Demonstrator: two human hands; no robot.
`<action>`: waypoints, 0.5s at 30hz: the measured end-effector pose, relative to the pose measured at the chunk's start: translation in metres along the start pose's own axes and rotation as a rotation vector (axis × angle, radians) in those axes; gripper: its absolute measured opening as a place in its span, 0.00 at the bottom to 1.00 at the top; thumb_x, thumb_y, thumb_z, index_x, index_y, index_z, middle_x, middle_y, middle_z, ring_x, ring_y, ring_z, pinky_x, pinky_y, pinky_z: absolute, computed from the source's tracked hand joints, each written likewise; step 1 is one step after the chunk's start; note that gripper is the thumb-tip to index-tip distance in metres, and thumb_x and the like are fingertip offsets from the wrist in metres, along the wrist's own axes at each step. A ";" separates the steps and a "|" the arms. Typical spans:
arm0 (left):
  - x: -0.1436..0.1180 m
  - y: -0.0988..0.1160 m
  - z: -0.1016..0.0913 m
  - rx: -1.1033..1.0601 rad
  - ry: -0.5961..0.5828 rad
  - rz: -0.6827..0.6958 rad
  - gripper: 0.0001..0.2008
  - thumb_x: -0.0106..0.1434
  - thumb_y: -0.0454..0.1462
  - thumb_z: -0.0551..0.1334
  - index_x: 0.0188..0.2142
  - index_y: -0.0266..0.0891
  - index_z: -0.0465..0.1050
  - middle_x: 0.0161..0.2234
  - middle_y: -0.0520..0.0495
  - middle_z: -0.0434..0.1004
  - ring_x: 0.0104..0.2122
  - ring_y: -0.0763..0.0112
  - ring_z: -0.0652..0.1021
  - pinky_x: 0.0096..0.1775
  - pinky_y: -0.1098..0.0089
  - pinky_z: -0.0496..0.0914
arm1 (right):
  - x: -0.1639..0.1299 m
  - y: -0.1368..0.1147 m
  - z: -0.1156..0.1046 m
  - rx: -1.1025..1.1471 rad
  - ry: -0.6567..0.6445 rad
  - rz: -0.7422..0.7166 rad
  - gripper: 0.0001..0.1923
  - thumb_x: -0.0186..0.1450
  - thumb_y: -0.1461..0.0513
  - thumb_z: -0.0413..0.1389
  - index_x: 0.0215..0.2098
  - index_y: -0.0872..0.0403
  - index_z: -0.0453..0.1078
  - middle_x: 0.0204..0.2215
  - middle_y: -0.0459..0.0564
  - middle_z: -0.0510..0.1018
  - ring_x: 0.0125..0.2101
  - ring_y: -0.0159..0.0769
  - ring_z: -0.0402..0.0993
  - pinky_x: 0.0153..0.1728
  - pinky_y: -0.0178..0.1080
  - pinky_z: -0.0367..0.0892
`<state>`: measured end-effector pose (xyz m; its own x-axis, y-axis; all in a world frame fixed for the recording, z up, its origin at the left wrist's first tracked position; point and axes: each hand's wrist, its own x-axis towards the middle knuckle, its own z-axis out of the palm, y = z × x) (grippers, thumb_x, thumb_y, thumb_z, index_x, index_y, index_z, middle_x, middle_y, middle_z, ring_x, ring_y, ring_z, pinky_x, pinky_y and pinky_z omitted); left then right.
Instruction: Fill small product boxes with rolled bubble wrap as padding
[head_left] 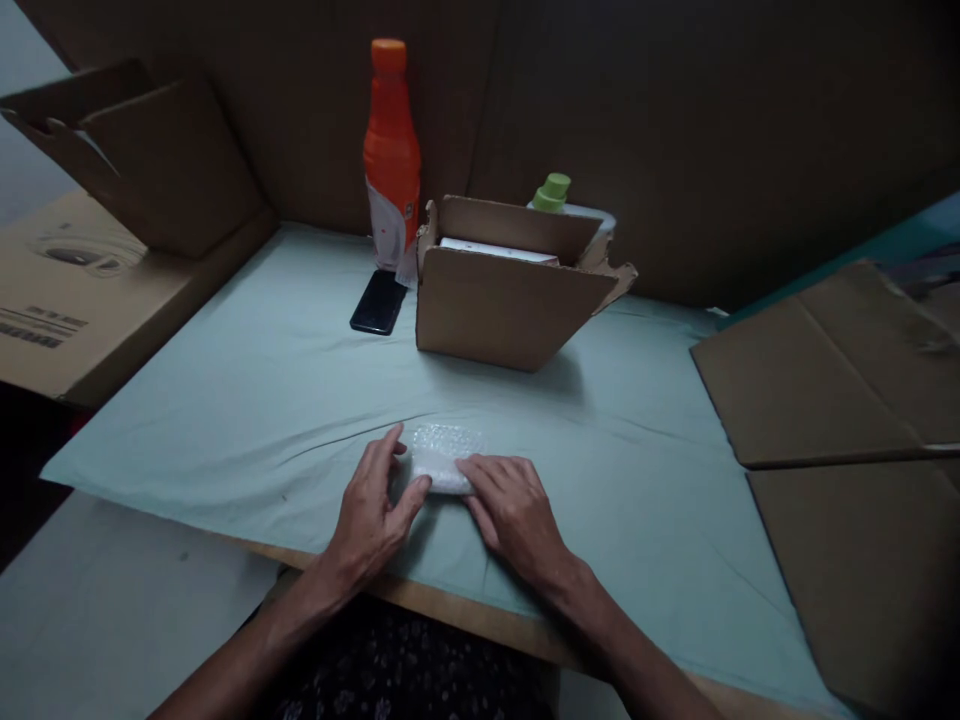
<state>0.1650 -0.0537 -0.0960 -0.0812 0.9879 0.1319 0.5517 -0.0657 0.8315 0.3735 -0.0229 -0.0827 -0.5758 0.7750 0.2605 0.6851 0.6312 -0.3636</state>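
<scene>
Right grip over cloth, cardboard beyond

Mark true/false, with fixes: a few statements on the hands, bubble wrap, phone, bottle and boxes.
1. The right hand touches the bubble wrap. True.
2. The phone lies on top of the open box. False: it lies on the cloth, to the left of the open box in the picture.
3. The orange bottle stands upright with its cap on. True.
4. The left hand holds the orange bottle. False: it is at the bubble wrap, well apart from the orange bottle.
5. A green cap shows behind the open box. True.
</scene>
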 end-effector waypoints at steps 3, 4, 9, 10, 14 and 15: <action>-0.018 0.003 -0.002 -0.318 -0.027 -0.202 0.33 0.69 0.43 0.59 0.69 0.40 0.49 0.57 0.35 0.70 0.48 0.63 0.78 0.46 0.63 0.76 | 0.003 -0.001 0.001 0.191 0.086 0.119 0.17 0.69 0.63 0.54 0.56 0.51 0.71 0.46 0.55 0.83 0.43 0.45 0.78 0.45 0.49 0.72; -0.021 0.004 -0.002 -0.378 -0.060 -0.240 0.34 0.69 0.43 0.59 0.69 0.40 0.49 0.59 0.35 0.70 0.50 0.63 0.78 0.48 0.63 0.76 | 0.002 -0.004 0.000 0.258 0.081 0.147 0.16 0.69 0.62 0.54 0.55 0.51 0.72 0.45 0.54 0.83 0.42 0.44 0.78 0.44 0.48 0.72; -0.018 0.013 0.004 -0.392 -0.137 -0.275 0.36 0.67 0.44 0.60 0.70 0.39 0.49 0.60 0.36 0.70 0.52 0.59 0.78 0.52 0.60 0.75 | -0.008 -0.011 -0.012 0.511 -0.036 0.244 0.15 0.66 0.59 0.59 0.51 0.51 0.73 0.47 0.54 0.81 0.46 0.44 0.77 0.49 0.49 0.72; -0.017 0.015 0.006 -0.385 -0.149 -0.252 0.36 0.67 0.44 0.60 0.70 0.39 0.50 0.61 0.36 0.69 0.53 0.59 0.77 0.52 0.60 0.75 | -0.010 -0.009 -0.015 0.558 -0.048 0.270 0.20 0.65 0.58 0.61 0.55 0.52 0.71 0.51 0.56 0.79 0.48 0.45 0.77 0.50 0.49 0.71; -0.015 0.017 0.014 -0.304 -0.286 -0.109 0.34 0.67 0.42 0.61 0.69 0.40 0.53 0.61 0.36 0.70 0.53 0.58 0.77 0.52 0.60 0.75 | -0.013 0.005 -0.027 0.774 -0.193 0.338 0.26 0.62 0.56 0.62 0.57 0.53 0.70 0.46 0.53 0.81 0.42 0.42 0.77 0.43 0.42 0.73; -0.013 0.017 0.014 -0.260 -0.328 -0.064 0.34 0.67 0.42 0.61 0.69 0.41 0.53 0.56 0.37 0.74 0.49 0.59 0.79 0.49 0.61 0.76 | -0.012 0.008 -0.029 0.804 -0.227 0.343 0.18 0.62 0.57 0.61 0.50 0.53 0.73 0.39 0.50 0.81 0.38 0.40 0.76 0.39 0.40 0.72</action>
<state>0.1871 -0.0655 -0.0916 0.1834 0.9806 -0.0689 0.3229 0.0061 0.9464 0.3995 -0.0262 -0.0627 -0.5298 0.8382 -0.1295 0.3660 0.0883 -0.9264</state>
